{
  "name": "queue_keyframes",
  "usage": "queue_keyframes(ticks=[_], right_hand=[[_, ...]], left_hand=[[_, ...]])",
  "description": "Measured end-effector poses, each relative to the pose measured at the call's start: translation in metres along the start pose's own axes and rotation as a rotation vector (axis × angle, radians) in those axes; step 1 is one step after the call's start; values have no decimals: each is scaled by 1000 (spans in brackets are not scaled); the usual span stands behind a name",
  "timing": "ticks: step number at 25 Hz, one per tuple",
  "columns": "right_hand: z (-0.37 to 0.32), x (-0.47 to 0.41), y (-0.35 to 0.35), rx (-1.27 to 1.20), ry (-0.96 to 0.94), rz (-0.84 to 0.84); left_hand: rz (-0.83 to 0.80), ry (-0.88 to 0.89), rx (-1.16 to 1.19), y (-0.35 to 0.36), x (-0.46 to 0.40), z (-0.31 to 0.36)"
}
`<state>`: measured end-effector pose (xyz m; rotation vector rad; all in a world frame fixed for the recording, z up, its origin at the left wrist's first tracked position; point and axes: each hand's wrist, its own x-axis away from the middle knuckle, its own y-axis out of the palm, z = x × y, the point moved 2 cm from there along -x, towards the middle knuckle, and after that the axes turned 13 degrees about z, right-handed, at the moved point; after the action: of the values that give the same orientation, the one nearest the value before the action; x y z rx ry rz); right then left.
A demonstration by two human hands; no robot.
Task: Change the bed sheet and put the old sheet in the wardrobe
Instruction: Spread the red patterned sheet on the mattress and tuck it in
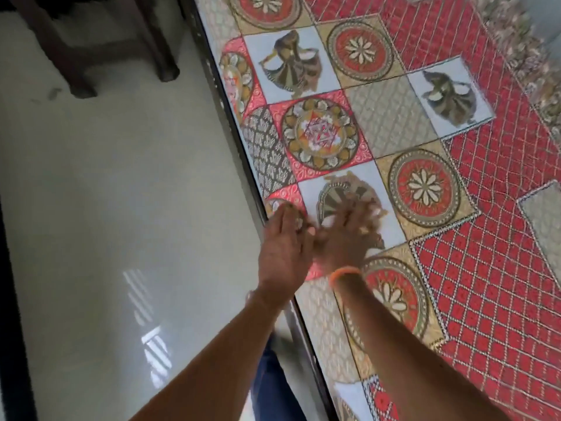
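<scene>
A patterned bed sheet in red, gold and pale blue squares with round flower motifs lies spread flat over the bed. Both of my hands rest flat on it near the bed's left edge. My left hand has its fingers straight, lying at the sheet's edge. My right hand, blurred by motion and with an orange band at the wrist, presses on a pale blue square beside the left hand. Neither hand grips anything.
The bed's dark side rail runs diagonally through the view. To its left is shiny pale floor. Dark wooden furniture legs stand at the top left. A fringed fabric edge lies at the sheet's far right.
</scene>
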<state>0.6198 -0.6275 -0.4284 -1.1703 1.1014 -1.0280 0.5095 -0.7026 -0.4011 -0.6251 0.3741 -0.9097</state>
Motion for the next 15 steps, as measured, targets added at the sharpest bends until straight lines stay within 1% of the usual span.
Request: queue_keyframes(ticks=[2,3,4,5,6,7,8,9,10,11,12,13,14,15], right_hand=[[-60,20,2,-74,-494,-48],[-83,18,-2,-197,-689,-44],[-98,0,-13,-367,-781,-35],[-106,-26,-25,-499,-790,18],[-108,-58,-37,-573,-699,72],[-104,-94,-41,-612,-550,120],[-92,-130,-38,-591,-375,161],[-77,-164,-30,-508,-178,194],[-69,-195,-20,-387,-10,208],[-67,-214,-9,-274,112,177],[-79,-224,1,-191,157,139],[-102,-232,8,-132,139,117],[-131,-237,13,-100,91,74],[-163,-240,13,-82,-10,42]], left_hand=[[-29,47,-45,-6,-52,0],[-45,48,-45,-12,-80,0],[-37,26,-34,-18,-107,-1],[-5,-9,-14,-25,-132,-2],[39,-52,14,-33,-156,-5],[80,-72,35,-39,-181,-7],[86,-72,43,-40,-202,-8],[57,-24,14,-38,-222,-7],[-4,72,-46,-33,-243,-8],[-81,194,-123,-27,-259,-11],[-141,331,-224,-22,-274,-16],[-205,424,-325,-21,-294,-25],[-262,444,-392,-22,-314,-43],[-271,436,-472,-31,-327,-58]])
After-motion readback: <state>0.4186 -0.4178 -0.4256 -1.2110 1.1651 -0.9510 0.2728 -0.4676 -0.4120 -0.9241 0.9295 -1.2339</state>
